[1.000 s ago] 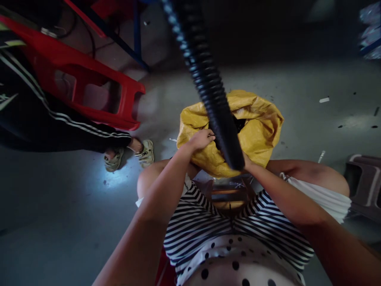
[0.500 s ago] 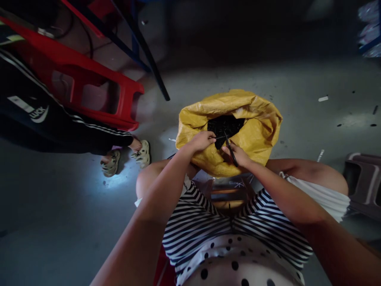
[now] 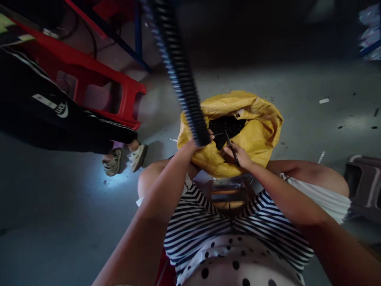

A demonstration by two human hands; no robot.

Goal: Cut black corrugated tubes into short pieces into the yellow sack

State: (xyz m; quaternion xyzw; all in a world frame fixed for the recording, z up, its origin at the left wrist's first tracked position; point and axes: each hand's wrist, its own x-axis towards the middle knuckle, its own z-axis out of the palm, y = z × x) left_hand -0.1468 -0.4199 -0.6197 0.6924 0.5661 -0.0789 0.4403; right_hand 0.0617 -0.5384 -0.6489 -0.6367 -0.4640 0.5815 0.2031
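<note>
A yellow woven sack [image 3: 260, 123] stands open between my knees, its rim rolled outward and small black pieces [image 3: 229, 124] inside. My right hand [image 3: 240, 155] grips dark-handled scissors [image 3: 233, 150], blades pointing up over the sack's opening. My left hand [image 3: 195, 147] is at the sack's left rim, largely hidden behind a long black ribbed strip [image 3: 181, 71]. Its visible fingertips pinch a thin dark piece [image 3: 219, 134] that reaches toward the scissor blades. The ribbed strip slants down from the top edge; what holds it is out of view.
To the left another person stands in dark trousers [image 3: 89, 127] and clogs [image 3: 137, 157], beside a red plastic stool [image 3: 126, 103]. Blue metal legs [image 3: 138, 35] rise behind it. At right is a grey-brown stool [image 3: 361, 182]. Small scraps [image 3: 324, 101] lie on the floor.
The black strip has swung down and right, now larger in view and across my left hand. The other person's trouser leg and right-hand clog have shifted slightly. My hands have barely moved.
</note>
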